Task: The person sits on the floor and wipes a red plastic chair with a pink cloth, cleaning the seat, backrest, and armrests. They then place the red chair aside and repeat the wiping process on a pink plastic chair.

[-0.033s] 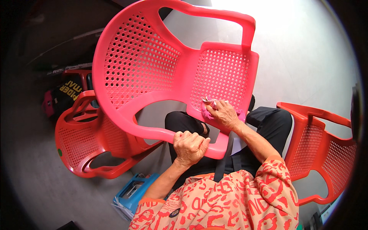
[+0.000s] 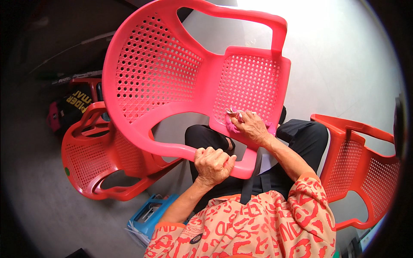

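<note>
A pinkish-red plastic armchair [image 2: 208, 77] with perforated back and seat lies turned before me, its back toward the left and its seat to the right. My left hand [image 2: 214, 165] is wrapped round the chair's near armrest. Bunched under the fingers of my right hand [image 2: 253, 127] is a bright pink cloth [image 2: 232, 125] with a whitish edge. That cloth presses against the near edge of the perforated seat. Part of it is hidden beneath my palm.
Another red armchair [image 2: 112, 161] stands at the left, and a third red chair [image 2: 340, 142] is at the right. A blue plastic basket [image 2: 148, 223] sits on the floor at lower left. Behind the left chair lies a black bag [image 2: 76, 103] with yellow lettering.
</note>
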Action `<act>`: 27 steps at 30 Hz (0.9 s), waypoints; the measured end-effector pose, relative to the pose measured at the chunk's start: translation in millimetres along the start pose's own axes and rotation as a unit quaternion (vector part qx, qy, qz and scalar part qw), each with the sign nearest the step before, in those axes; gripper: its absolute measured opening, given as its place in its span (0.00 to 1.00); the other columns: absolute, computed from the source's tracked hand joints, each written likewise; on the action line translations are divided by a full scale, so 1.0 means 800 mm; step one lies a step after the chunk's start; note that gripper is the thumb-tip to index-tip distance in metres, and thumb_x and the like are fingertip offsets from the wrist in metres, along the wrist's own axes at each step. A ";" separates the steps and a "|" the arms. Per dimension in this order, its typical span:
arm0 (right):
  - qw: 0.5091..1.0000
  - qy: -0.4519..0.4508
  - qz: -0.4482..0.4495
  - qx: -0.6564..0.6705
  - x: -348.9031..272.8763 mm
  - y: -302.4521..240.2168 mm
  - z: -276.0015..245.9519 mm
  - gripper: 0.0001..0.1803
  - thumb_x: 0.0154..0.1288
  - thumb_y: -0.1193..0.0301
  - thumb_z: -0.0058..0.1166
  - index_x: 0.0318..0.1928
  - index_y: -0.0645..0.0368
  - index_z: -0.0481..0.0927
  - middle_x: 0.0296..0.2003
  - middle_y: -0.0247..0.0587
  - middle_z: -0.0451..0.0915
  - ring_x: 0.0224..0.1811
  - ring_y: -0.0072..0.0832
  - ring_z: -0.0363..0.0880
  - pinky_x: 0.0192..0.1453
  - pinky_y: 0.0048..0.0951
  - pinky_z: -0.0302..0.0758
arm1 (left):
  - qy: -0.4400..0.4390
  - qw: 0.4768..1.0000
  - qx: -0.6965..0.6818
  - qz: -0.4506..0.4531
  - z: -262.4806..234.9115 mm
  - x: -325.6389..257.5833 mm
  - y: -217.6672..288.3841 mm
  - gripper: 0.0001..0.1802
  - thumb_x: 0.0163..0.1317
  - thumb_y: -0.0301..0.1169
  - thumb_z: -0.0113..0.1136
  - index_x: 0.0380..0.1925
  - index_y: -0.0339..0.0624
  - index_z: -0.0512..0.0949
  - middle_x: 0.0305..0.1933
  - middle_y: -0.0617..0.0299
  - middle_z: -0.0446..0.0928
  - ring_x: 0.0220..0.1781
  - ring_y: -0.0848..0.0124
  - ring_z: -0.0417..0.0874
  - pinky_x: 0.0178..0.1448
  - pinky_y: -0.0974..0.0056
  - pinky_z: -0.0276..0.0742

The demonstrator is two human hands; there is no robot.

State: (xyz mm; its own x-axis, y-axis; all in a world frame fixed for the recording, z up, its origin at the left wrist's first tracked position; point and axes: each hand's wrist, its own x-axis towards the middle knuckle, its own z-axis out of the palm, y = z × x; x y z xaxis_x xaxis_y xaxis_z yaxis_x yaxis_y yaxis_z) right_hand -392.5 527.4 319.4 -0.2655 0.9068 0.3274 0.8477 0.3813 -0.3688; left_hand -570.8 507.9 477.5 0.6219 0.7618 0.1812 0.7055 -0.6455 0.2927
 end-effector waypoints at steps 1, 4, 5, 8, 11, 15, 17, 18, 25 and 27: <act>1.000 0.010 -0.010 -0.017 0.001 0.005 0.007 0.15 0.59 0.66 0.50 0.47 0.49 0.74 0.39 0.36 0.71 0.41 0.32 0.73 0.36 0.32 0.72 | -0.003 1.000 -0.003 0.000 0.000 -0.001 -0.001 0.12 0.51 0.36 0.62 0.13 0.49 0.73 0.16 0.69 0.68 0.22 0.69 0.69 0.35 0.60 0.57; 0.999 -0.018 0.006 -0.032 0.013 0.020 0.025 0.14 0.59 0.67 0.49 0.46 0.50 0.73 0.38 0.36 0.71 0.40 0.31 0.73 0.32 0.30 0.72 | 0.013 1.000 -0.008 0.008 0.003 0.002 -0.003 0.12 0.49 0.34 0.60 0.11 0.49 0.72 0.15 0.68 0.67 0.20 0.68 0.68 0.34 0.61 0.56; 0.998 -0.004 0.009 -0.055 0.020 0.020 0.030 0.13 0.59 0.67 0.49 0.46 0.51 0.73 0.37 0.36 0.71 0.39 0.31 0.73 0.29 0.29 0.73 | 0.017 1.000 -0.008 0.008 0.003 0.001 -0.004 0.12 0.49 0.34 0.59 0.11 0.49 0.72 0.15 0.68 0.68 0.20 0.68 0.68 0.34 0.61 0.57; 0.994 0.031 0.042 -0.098 0.042 0.028 0.042 0.14 0.59 0.68 0.49 0.46 0.51 0.73 0.36 0.36 0.70 0.38 0.31 0.73 0.29 0.30 0.73 | 0.033 0.999 -0.012 0.015 0.005 0.001 -0.006 0.11 0.50 0.33 0.58 0.11 0.49 0.73 0.15 0.69 0.68 0.20 0.69 0.68 0.34 0.62 0.57; 0.985 0.047 0.117 -0.121 0.056 0.012 0.057 0.15 0.58 0.68 0.49 0.48 0.53 0.72 0.34 0.37 0.70 0.38 0.32 0.73 0.29 0.30 0.73 | 0.039 0.999 -0.007 0.023 0.004 0.004 -0.007 0.11 0.50 0.33 0.57 0.11 0.49 0.73 0.15 0.70 0.69 0.19 0.71 0.69 0.35 0.63 0.58; 0.989 0.082 0.082 -0.087 0.060 -0.012 0.073 0.14 0.58 0.69 0.49 0.46 0.55 0.73 0.34 0.40 0.70 0.40 0.34 0.74 0.31 0.32 0.75 | 0.052 0.998 -0.008 0.022 0.006 0.000 -0.007 0.11 0.50 0.34 0.57 0.12 0.50 0.74 0.15 0.72 0.71 0.18 0.72 0.69 0.35 0.64 0.58; 0.997 0.046 0.054 -0.018 0.065 -0.013 0.078 0.16 0.58 0.71 0.49 0.48 0.55 0.73 0.36 0.43 0.70 0.41 0.38 0.74 0.34 0.35 0.77 | 0.059 0.998 -0.013 0.023 0.007 0.000 -0.008 0.10 0.50 0.34 0.57 0.12 0.50 0.74 0.16 0.72 0.71 0.18 0.72 0.69 0.35 0.64 0.58; 0.998 0.013 0.059 0.025 0.068 -0.010 0.077 0.18 0.58 0.71 0.50 0.50 0.55 0.72 0.37 0.45 0.71 0.41 0.40 0.74 0.36 0.37 0.78 | 0.062 0.998 -0.016 0.023 0.007 -0.001 -0.009 0.10 0.50 0.34 0.57 0.12 0.50 0.74 0.16 0.72 0.71 0.18 0.72 0.69 0.35 0.64 0.59; 0.911 0.159 0.327 0.196 0.167 -0.044 0.137 0.37 0.52 0.73 0.53 0.66 0.58 0.59 0.57 0.65 0.64 0.60 0.58 0.63 0.60 0.49 0.69 | 0.047 0.998 -0.025 0.027 0.007 -0.003 -0.009 0.07 0.48 0.36 0.56 0.16 0.51 0.79 0.18 0.73 0.75 0.20 0.74 0.73 0.35 0.64 0.61; 0.848 0.168 0.360 0.351 0.195 -0.065 0.149 0.36 0.55 0.74 0.52 0.66 0.58 0.58 0.58 0.66 0.64 0.59 0.59 0.64 0.61 0.48 0.67 | 0.048 0.998 -0.028 0.029 0.007 -0.002 -0.011 0.06 0.47 0.36 0.57 0.17 0.51 0.80 0.18 0.73 0.76 0.20 0.75 0.73 0.35 0.65 0.61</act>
State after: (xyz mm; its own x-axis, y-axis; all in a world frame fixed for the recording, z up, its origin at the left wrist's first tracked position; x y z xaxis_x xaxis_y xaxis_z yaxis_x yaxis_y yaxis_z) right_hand -532.6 670.4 286.0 0.4501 0.8928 -0.0169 0.2209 -0.1296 -0.9667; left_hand -575.9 512.4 469.1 0.6240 0.7263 0.2883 0.6469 -0.6871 0.3307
